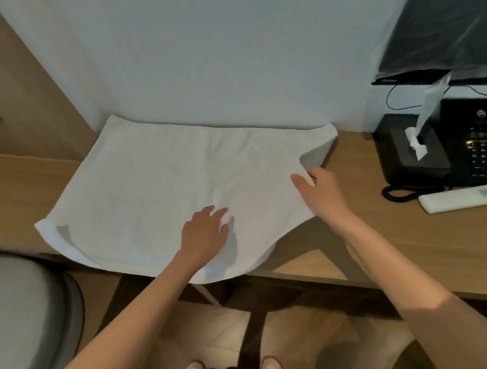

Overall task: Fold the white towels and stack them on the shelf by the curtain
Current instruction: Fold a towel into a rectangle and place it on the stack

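Observation:
A white towel (153,193) lies spread on the wooden desk (422,240), folded over once, its near edge hanging past the desk's front. My left hand (203,232) presses flat on the towel's near middle with straight fingers. My right hand (316,187) pinches the right edge of the towel's upper layer, lifting it slightly off the layer below. Neither a shelf nor a curtain is in view.
A black tissue box (407,149), a black desk phone (472,142) and a white remote (460,199) sit at the desk's right. A plastic-covered screen (444,19) hangs above them. A grey chair (19,322) stands at the lower left. The wall runs right behind the towel.

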